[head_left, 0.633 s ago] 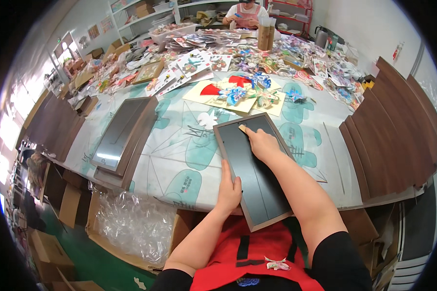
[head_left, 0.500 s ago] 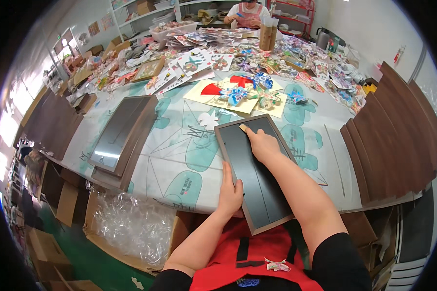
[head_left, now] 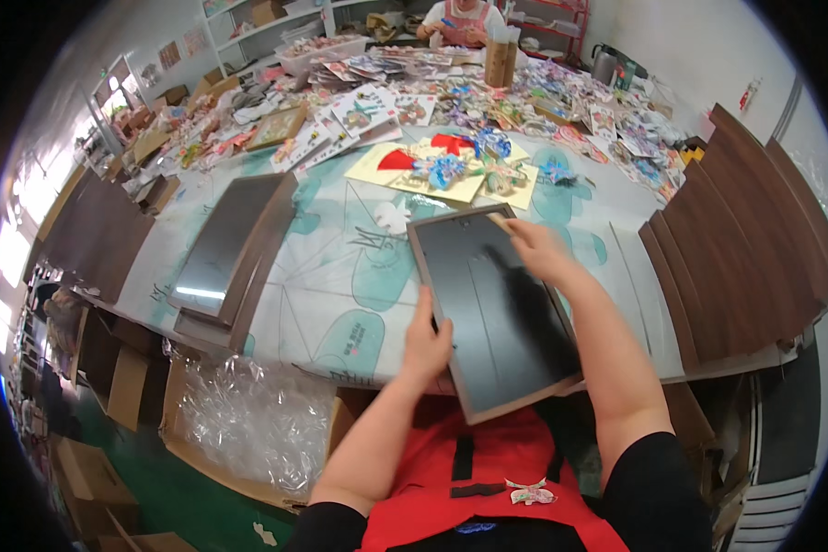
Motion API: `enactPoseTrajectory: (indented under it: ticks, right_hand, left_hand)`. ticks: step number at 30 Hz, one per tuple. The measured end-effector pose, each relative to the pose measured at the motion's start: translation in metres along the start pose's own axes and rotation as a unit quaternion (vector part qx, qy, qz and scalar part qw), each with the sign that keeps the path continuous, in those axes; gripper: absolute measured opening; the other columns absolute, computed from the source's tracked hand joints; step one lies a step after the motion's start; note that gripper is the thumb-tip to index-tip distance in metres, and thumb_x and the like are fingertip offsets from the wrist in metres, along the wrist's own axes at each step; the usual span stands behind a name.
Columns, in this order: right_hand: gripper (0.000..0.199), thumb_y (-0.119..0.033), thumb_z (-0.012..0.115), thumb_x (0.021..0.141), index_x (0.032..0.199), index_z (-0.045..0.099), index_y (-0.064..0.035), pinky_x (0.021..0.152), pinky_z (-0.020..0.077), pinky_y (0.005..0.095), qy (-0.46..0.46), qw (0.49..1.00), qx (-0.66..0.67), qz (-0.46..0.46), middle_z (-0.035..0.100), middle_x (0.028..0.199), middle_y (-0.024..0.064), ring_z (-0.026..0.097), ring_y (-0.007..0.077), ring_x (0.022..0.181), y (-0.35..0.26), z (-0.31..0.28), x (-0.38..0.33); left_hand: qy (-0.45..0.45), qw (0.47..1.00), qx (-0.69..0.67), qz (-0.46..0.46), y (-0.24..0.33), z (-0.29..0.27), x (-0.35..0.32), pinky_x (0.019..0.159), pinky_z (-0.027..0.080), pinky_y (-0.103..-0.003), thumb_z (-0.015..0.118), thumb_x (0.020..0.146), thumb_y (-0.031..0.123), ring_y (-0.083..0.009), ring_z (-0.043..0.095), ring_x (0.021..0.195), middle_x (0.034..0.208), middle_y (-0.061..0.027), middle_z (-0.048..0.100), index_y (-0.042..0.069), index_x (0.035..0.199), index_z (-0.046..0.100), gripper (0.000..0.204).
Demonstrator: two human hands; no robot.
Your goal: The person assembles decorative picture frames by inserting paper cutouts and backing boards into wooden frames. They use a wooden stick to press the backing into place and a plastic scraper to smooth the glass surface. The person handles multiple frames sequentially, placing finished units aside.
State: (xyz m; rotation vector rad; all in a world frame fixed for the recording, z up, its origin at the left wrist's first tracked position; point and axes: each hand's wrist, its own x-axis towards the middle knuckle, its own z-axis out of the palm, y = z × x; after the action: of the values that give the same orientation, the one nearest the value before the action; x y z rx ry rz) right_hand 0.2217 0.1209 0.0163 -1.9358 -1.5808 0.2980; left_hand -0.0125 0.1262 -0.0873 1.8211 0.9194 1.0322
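A brown-edged picture frame [head_left: 474, 317] with a dark, glossy panel lies tilted over the table's front edge, its lower end near my red apron. My left hand [head_left: 428, 345] grips its left side, thumb over the rim. My right hand [head_left: 541, 250] is closed on a small tan, flat stick [head_left: 500, 221] at the frame's top right corner. The stick's exact kind is unclear, and motion blurs it a little. The right hand's dark reflection shows in the panel. Just beyond the frame, yellow cards [head_left: 460, 189] carry red and blue cut-out ornaments.
Stacked dark frames [head_left: 235, 244] lie at left. Brown boards [head_left: 736, 248] stand in rows at right, more [head_left: 92, 239] at far left. Cards and paper ornaments [head_left: 561, 101] heap the table's back, where another person [head_left: 465, 23] sits. A carton of clear plastic wrap [head_left: 253, 423] stands below.
My right hand has moved right with the stick, from the panel's upper middle to the top right corner. The frame's lower end has shifted slightly up and right.
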Motion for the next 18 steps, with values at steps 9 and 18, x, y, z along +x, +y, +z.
enactPoseTrajectory:
  ticks: [9, 18]
  right_hand:
    - [0.027, -0.016, 0.056, 0.084, 0.106, 0.061, -0.0018, 0.074, 0.0477, 0.043, 0.136, 0.966, -0.218, 0.002, 0.064, 0.092, 0.0201, 0.061, 0.0354, 0.082, 0.108, -0.027, -0.146]
    - [0.031, -0.025, 0.062, 0.081, 0.092, 0.063, 0.004, 0.062, 0.0474, 0.0447, 0.076, 0.991, 0.039, 0.104, 0.061, 0.07, 0.024, 0.06, 0.0394, 0.067, 0.019, 0.022, -0.134]
  left_hand:
    - [-0.01, 0.995, 0.102, -0.009, 0.029, -0.038, -0.034, 0.093, 0.043, -0.034, 0.057, 0.083, 0.008, -0.0289, 0.055, 0.112, 0.12, -0.0243, 0.055, -0.007, 0.128, 0.043, 0.05]
    - [0.011, 0.991, 0.132, -0.03, 0.046, -0.039, -0.031, 0.082, 0.049, -0.035, 0.056, 0.08, 0.004, -0.0322, 0.063, 0.096, 0.105, -0.0265, 0.062, -0.008, 0.12, 0.048, 0.043]
